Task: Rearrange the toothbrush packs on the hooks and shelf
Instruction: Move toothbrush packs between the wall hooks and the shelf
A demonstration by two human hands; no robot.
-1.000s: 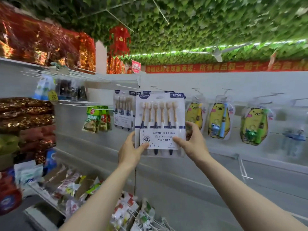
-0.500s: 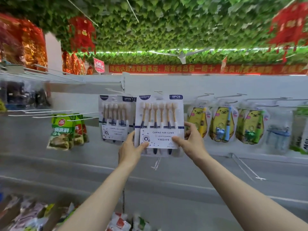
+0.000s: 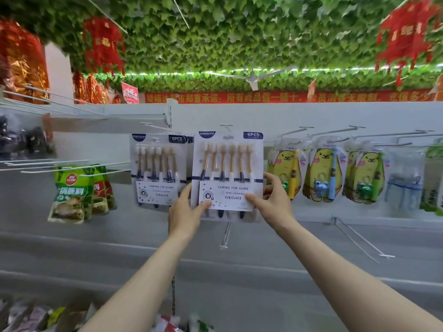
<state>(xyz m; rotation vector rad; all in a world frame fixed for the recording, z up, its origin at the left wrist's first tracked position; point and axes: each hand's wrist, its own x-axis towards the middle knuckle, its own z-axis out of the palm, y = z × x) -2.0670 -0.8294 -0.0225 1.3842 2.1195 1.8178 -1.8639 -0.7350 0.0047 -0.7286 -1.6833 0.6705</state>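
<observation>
White card at the foot of the front toothbrush pack point(image 3: 227, 171) is held by both hands. The left hand point(image 3: 185, 212) pinches the lower left corner: thumb laid across the printed label, fingers out of sight behind the pack. The right hand point(image 3: 273, 201) grips the lower right corner: thumb on the label, fingers curled round the right edge. Both forearms reach up from the bottom of the view.

The pack is upright and faces the camera, flat against the white back panel point(image 3: 311, 116). It carries six brushes side by side, heads up, under a clear blister. The label reads "CARING FOR GUMS" and the top corner reads "6PCS". A wire hook point(image 3: 226, 127) projects from the panel at the top edge of the pack; whether the pack hangs on it cannot be told.

A second pack point(image 3: 158, 168) of the same kind hangs just beside it to the left, with more behind. To the right, three bear-shaped packs point(image 3: 322, 173) hang in a row on long hooks. Green sachets point(image 3: 72, 192) hang further left. A lower hook point(image 3: 225, 236) juts from the panel under the held pack. Green ivy point(image 3: 239, 32) covers the ceiling above a red banner point(image 3: 263, 97).
</observation>
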